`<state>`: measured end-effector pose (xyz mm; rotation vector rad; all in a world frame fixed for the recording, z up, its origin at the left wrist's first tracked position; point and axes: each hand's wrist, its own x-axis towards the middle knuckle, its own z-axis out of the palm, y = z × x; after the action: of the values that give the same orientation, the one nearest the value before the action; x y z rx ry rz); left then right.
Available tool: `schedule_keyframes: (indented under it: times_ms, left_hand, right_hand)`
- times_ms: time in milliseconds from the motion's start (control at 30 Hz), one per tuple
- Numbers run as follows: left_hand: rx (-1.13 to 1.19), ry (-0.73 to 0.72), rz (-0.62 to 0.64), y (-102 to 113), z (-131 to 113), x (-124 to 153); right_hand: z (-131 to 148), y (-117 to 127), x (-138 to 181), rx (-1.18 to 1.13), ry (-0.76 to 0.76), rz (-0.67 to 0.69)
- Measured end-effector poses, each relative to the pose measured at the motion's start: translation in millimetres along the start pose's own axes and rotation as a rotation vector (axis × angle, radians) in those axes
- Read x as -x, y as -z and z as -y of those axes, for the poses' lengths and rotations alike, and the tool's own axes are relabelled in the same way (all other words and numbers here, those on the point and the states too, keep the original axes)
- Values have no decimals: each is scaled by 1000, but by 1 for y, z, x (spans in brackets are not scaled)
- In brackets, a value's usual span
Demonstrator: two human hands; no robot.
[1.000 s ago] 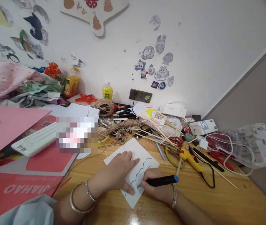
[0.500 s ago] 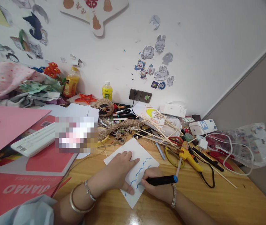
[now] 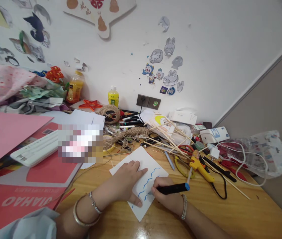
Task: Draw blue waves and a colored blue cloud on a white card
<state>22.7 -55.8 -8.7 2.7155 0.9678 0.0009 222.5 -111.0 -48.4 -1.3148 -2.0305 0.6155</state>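
A white sheet of paper (image 3: 143, 159) lies at a slant on the wooden table, carrying wavy blue lines. My left hand (image 3: 126, 179) rests flat on its left side, fingers spread, thumb near the lower corner. In my right hand (image 3: 166, 194) a black marker (image 3: 173, 188) with a blue end is gripped, its body pointing right. The marker's writing tip is mostly hidden by my fingers, close to the second row of blue waves.
A yellow glue gun (image 3: 200, 166) lies right of the paper, beside yellow-handled scissors (image 3: 183, 166). Behind are thin wooden sticks (image 3: 176, 142), twine (image 3: 133, 132) and several pens. At left lie a red folder (image 3: 31, 199) and a white keyboard-like object (image 3: 36, 149).
My right hand has shifted slightly up and to the right with the marker, and the blue line in the second row has grown. My left hand stays in place.
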Motion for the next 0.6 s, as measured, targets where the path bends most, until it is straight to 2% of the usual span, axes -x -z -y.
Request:
schedule_keyframes:
  times_ms: [467, 600]
  left_hand:
    - [6, 21, 28, 4, -2, 0]
    - [2, 12, 7, 2, -2, 1]
  right_hand:
    - [-1, 1, -1, 48, -24, 13]
    - [-2, 3, -1, 51, -52, -36]
